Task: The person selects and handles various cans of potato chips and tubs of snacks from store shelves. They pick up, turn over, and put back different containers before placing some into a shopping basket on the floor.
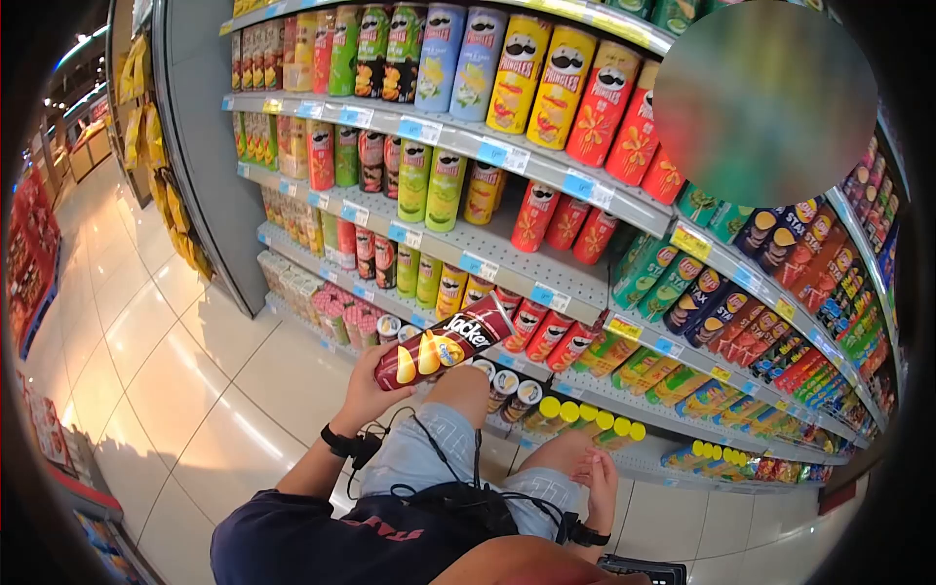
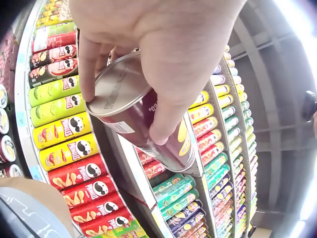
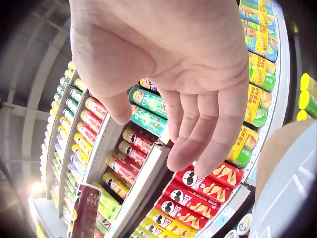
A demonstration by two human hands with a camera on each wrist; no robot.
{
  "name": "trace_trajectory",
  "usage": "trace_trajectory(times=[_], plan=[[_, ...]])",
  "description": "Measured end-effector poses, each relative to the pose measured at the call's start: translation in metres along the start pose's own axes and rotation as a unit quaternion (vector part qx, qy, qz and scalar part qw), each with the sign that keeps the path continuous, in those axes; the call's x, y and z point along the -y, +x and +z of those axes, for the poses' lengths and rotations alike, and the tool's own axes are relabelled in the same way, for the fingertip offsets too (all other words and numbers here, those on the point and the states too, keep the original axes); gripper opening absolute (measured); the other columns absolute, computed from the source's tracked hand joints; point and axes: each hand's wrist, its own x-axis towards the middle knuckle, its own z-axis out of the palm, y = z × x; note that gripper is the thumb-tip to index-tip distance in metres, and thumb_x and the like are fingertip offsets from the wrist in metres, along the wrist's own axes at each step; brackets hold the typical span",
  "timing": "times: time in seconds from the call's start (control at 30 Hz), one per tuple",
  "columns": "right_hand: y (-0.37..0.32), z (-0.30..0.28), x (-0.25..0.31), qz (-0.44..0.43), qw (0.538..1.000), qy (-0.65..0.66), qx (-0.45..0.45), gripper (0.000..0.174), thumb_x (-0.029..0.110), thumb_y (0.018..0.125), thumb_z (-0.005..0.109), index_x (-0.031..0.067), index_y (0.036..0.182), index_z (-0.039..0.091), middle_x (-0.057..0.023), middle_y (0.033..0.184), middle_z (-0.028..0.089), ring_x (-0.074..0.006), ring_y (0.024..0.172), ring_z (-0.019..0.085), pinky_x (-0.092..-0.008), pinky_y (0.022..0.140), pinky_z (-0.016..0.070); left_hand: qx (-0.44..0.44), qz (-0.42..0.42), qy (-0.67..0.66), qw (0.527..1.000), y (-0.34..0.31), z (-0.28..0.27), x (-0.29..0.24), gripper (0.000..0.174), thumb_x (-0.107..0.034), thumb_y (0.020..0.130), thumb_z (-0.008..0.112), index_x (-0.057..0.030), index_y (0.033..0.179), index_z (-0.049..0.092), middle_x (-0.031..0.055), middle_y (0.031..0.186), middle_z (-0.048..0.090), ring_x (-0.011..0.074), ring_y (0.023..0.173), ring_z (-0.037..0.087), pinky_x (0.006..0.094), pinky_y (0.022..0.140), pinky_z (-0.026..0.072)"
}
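Note:
My left hand (image 1: 368,378) grips a maroon can of Jacker potato chips (image 1: 439,343) near its bottom end, the can tilted up to the right above my knee. The left wrist view shows the thumb along the side of the can (image 2: 148,130) and fingers around its metal base. My right hand (image 1: 597,478) hangs by my right thigh, holding nothing, its fingers loosely curled in the right wrist view. The upper part of the maroon can (image 3: 85,210) also shows there, at the lower left.
Shelves (image 1: 409,127) full of Pringles cans stand in front. Lay's Stax cans (image 1: 643,278) fill the shelves to the right. Yellow-lidded cans (image 1: 585,419) line the bottom shelf by my knee. A tiled aisle (image 1: 175,390) runs along the left. A dark basket (image 1: 643,570) is at lower right.

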Motion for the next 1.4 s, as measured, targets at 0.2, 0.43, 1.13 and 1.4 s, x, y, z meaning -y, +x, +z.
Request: trace_trajectory(times=[0.2,0.43,1.13,1.4], plan=[[-0.014,-0.012,0.001,-0.008,1.000,0.002,-0.028,0.031,0.025,0.100,0.050,0.0001,0.118,0.054,-0.0135,0.094,0.066,-0.0177,0.069,0.065,-0.0303,0.061,0.0561,-0.018,0.012,-0.031,0.999,0.001,0.002,-0.021,0.079,-0.018,0.061,0.089,-0.0028,0.129,0.050,0.0142,0.118,0.055,0.0278,0.108,0.057,0.0369,0.095,0.0453],[-0.023,-0.040,-0.017,-0.012,0.999,0.024,-0.046,0.030,0.027,0.099,0.052,0.0014,0.115,0.054,-0.0140,0.092,0.066,-0.0192,0.068,0.065,-0.0329,0.059,0.0568,-0.022,0.028,-0.052,0.998,-0.003,0.002,-0.027,0.081,-0.018,0.062,0.089,-0.0032,0.131,0.049,0.0136,0.119,0.055,0.0258,0.112,0.056,0.0369,0.097,0.0450],[-0.072,-0.089,-0.031,-0.042,0.988,0.022,-0.147,0.030,0.026,0.097,0.057,0.0011,0.114,0.057,-0.0126,0.093,0.067,-0.0182,0.068,0.065,-0.0302,0.061,0.0561,-0.034,0.006,-0.278,0.960,-0.004,0.027,-0.022,0.085,-0.002,0.068,0.081,-0.0030,0.140,0.036,0.0120,0.133,0.045,0.0244,0.122,0.049,0.0368,0.103,0.0431],[-0.122,-0.097,-0.042,-0.030,0.982,0.061,-0.178,0.027,0.023,0.095,0.060,0.0046,0.115,0.056,-0.0080,0.093,0.066,-0.0140,0.072,0.063,-0.0266,0.064,0.0528,0.052,0.013,-0.177,0.983,0.011,0.068,-0.042,0.081,0.002,0.067,0.074,-0.0002,0.140,0.039,0.0140,0.135,0.048,0.0247,0.123,0.048,0.0356,0.104,0.0383]])
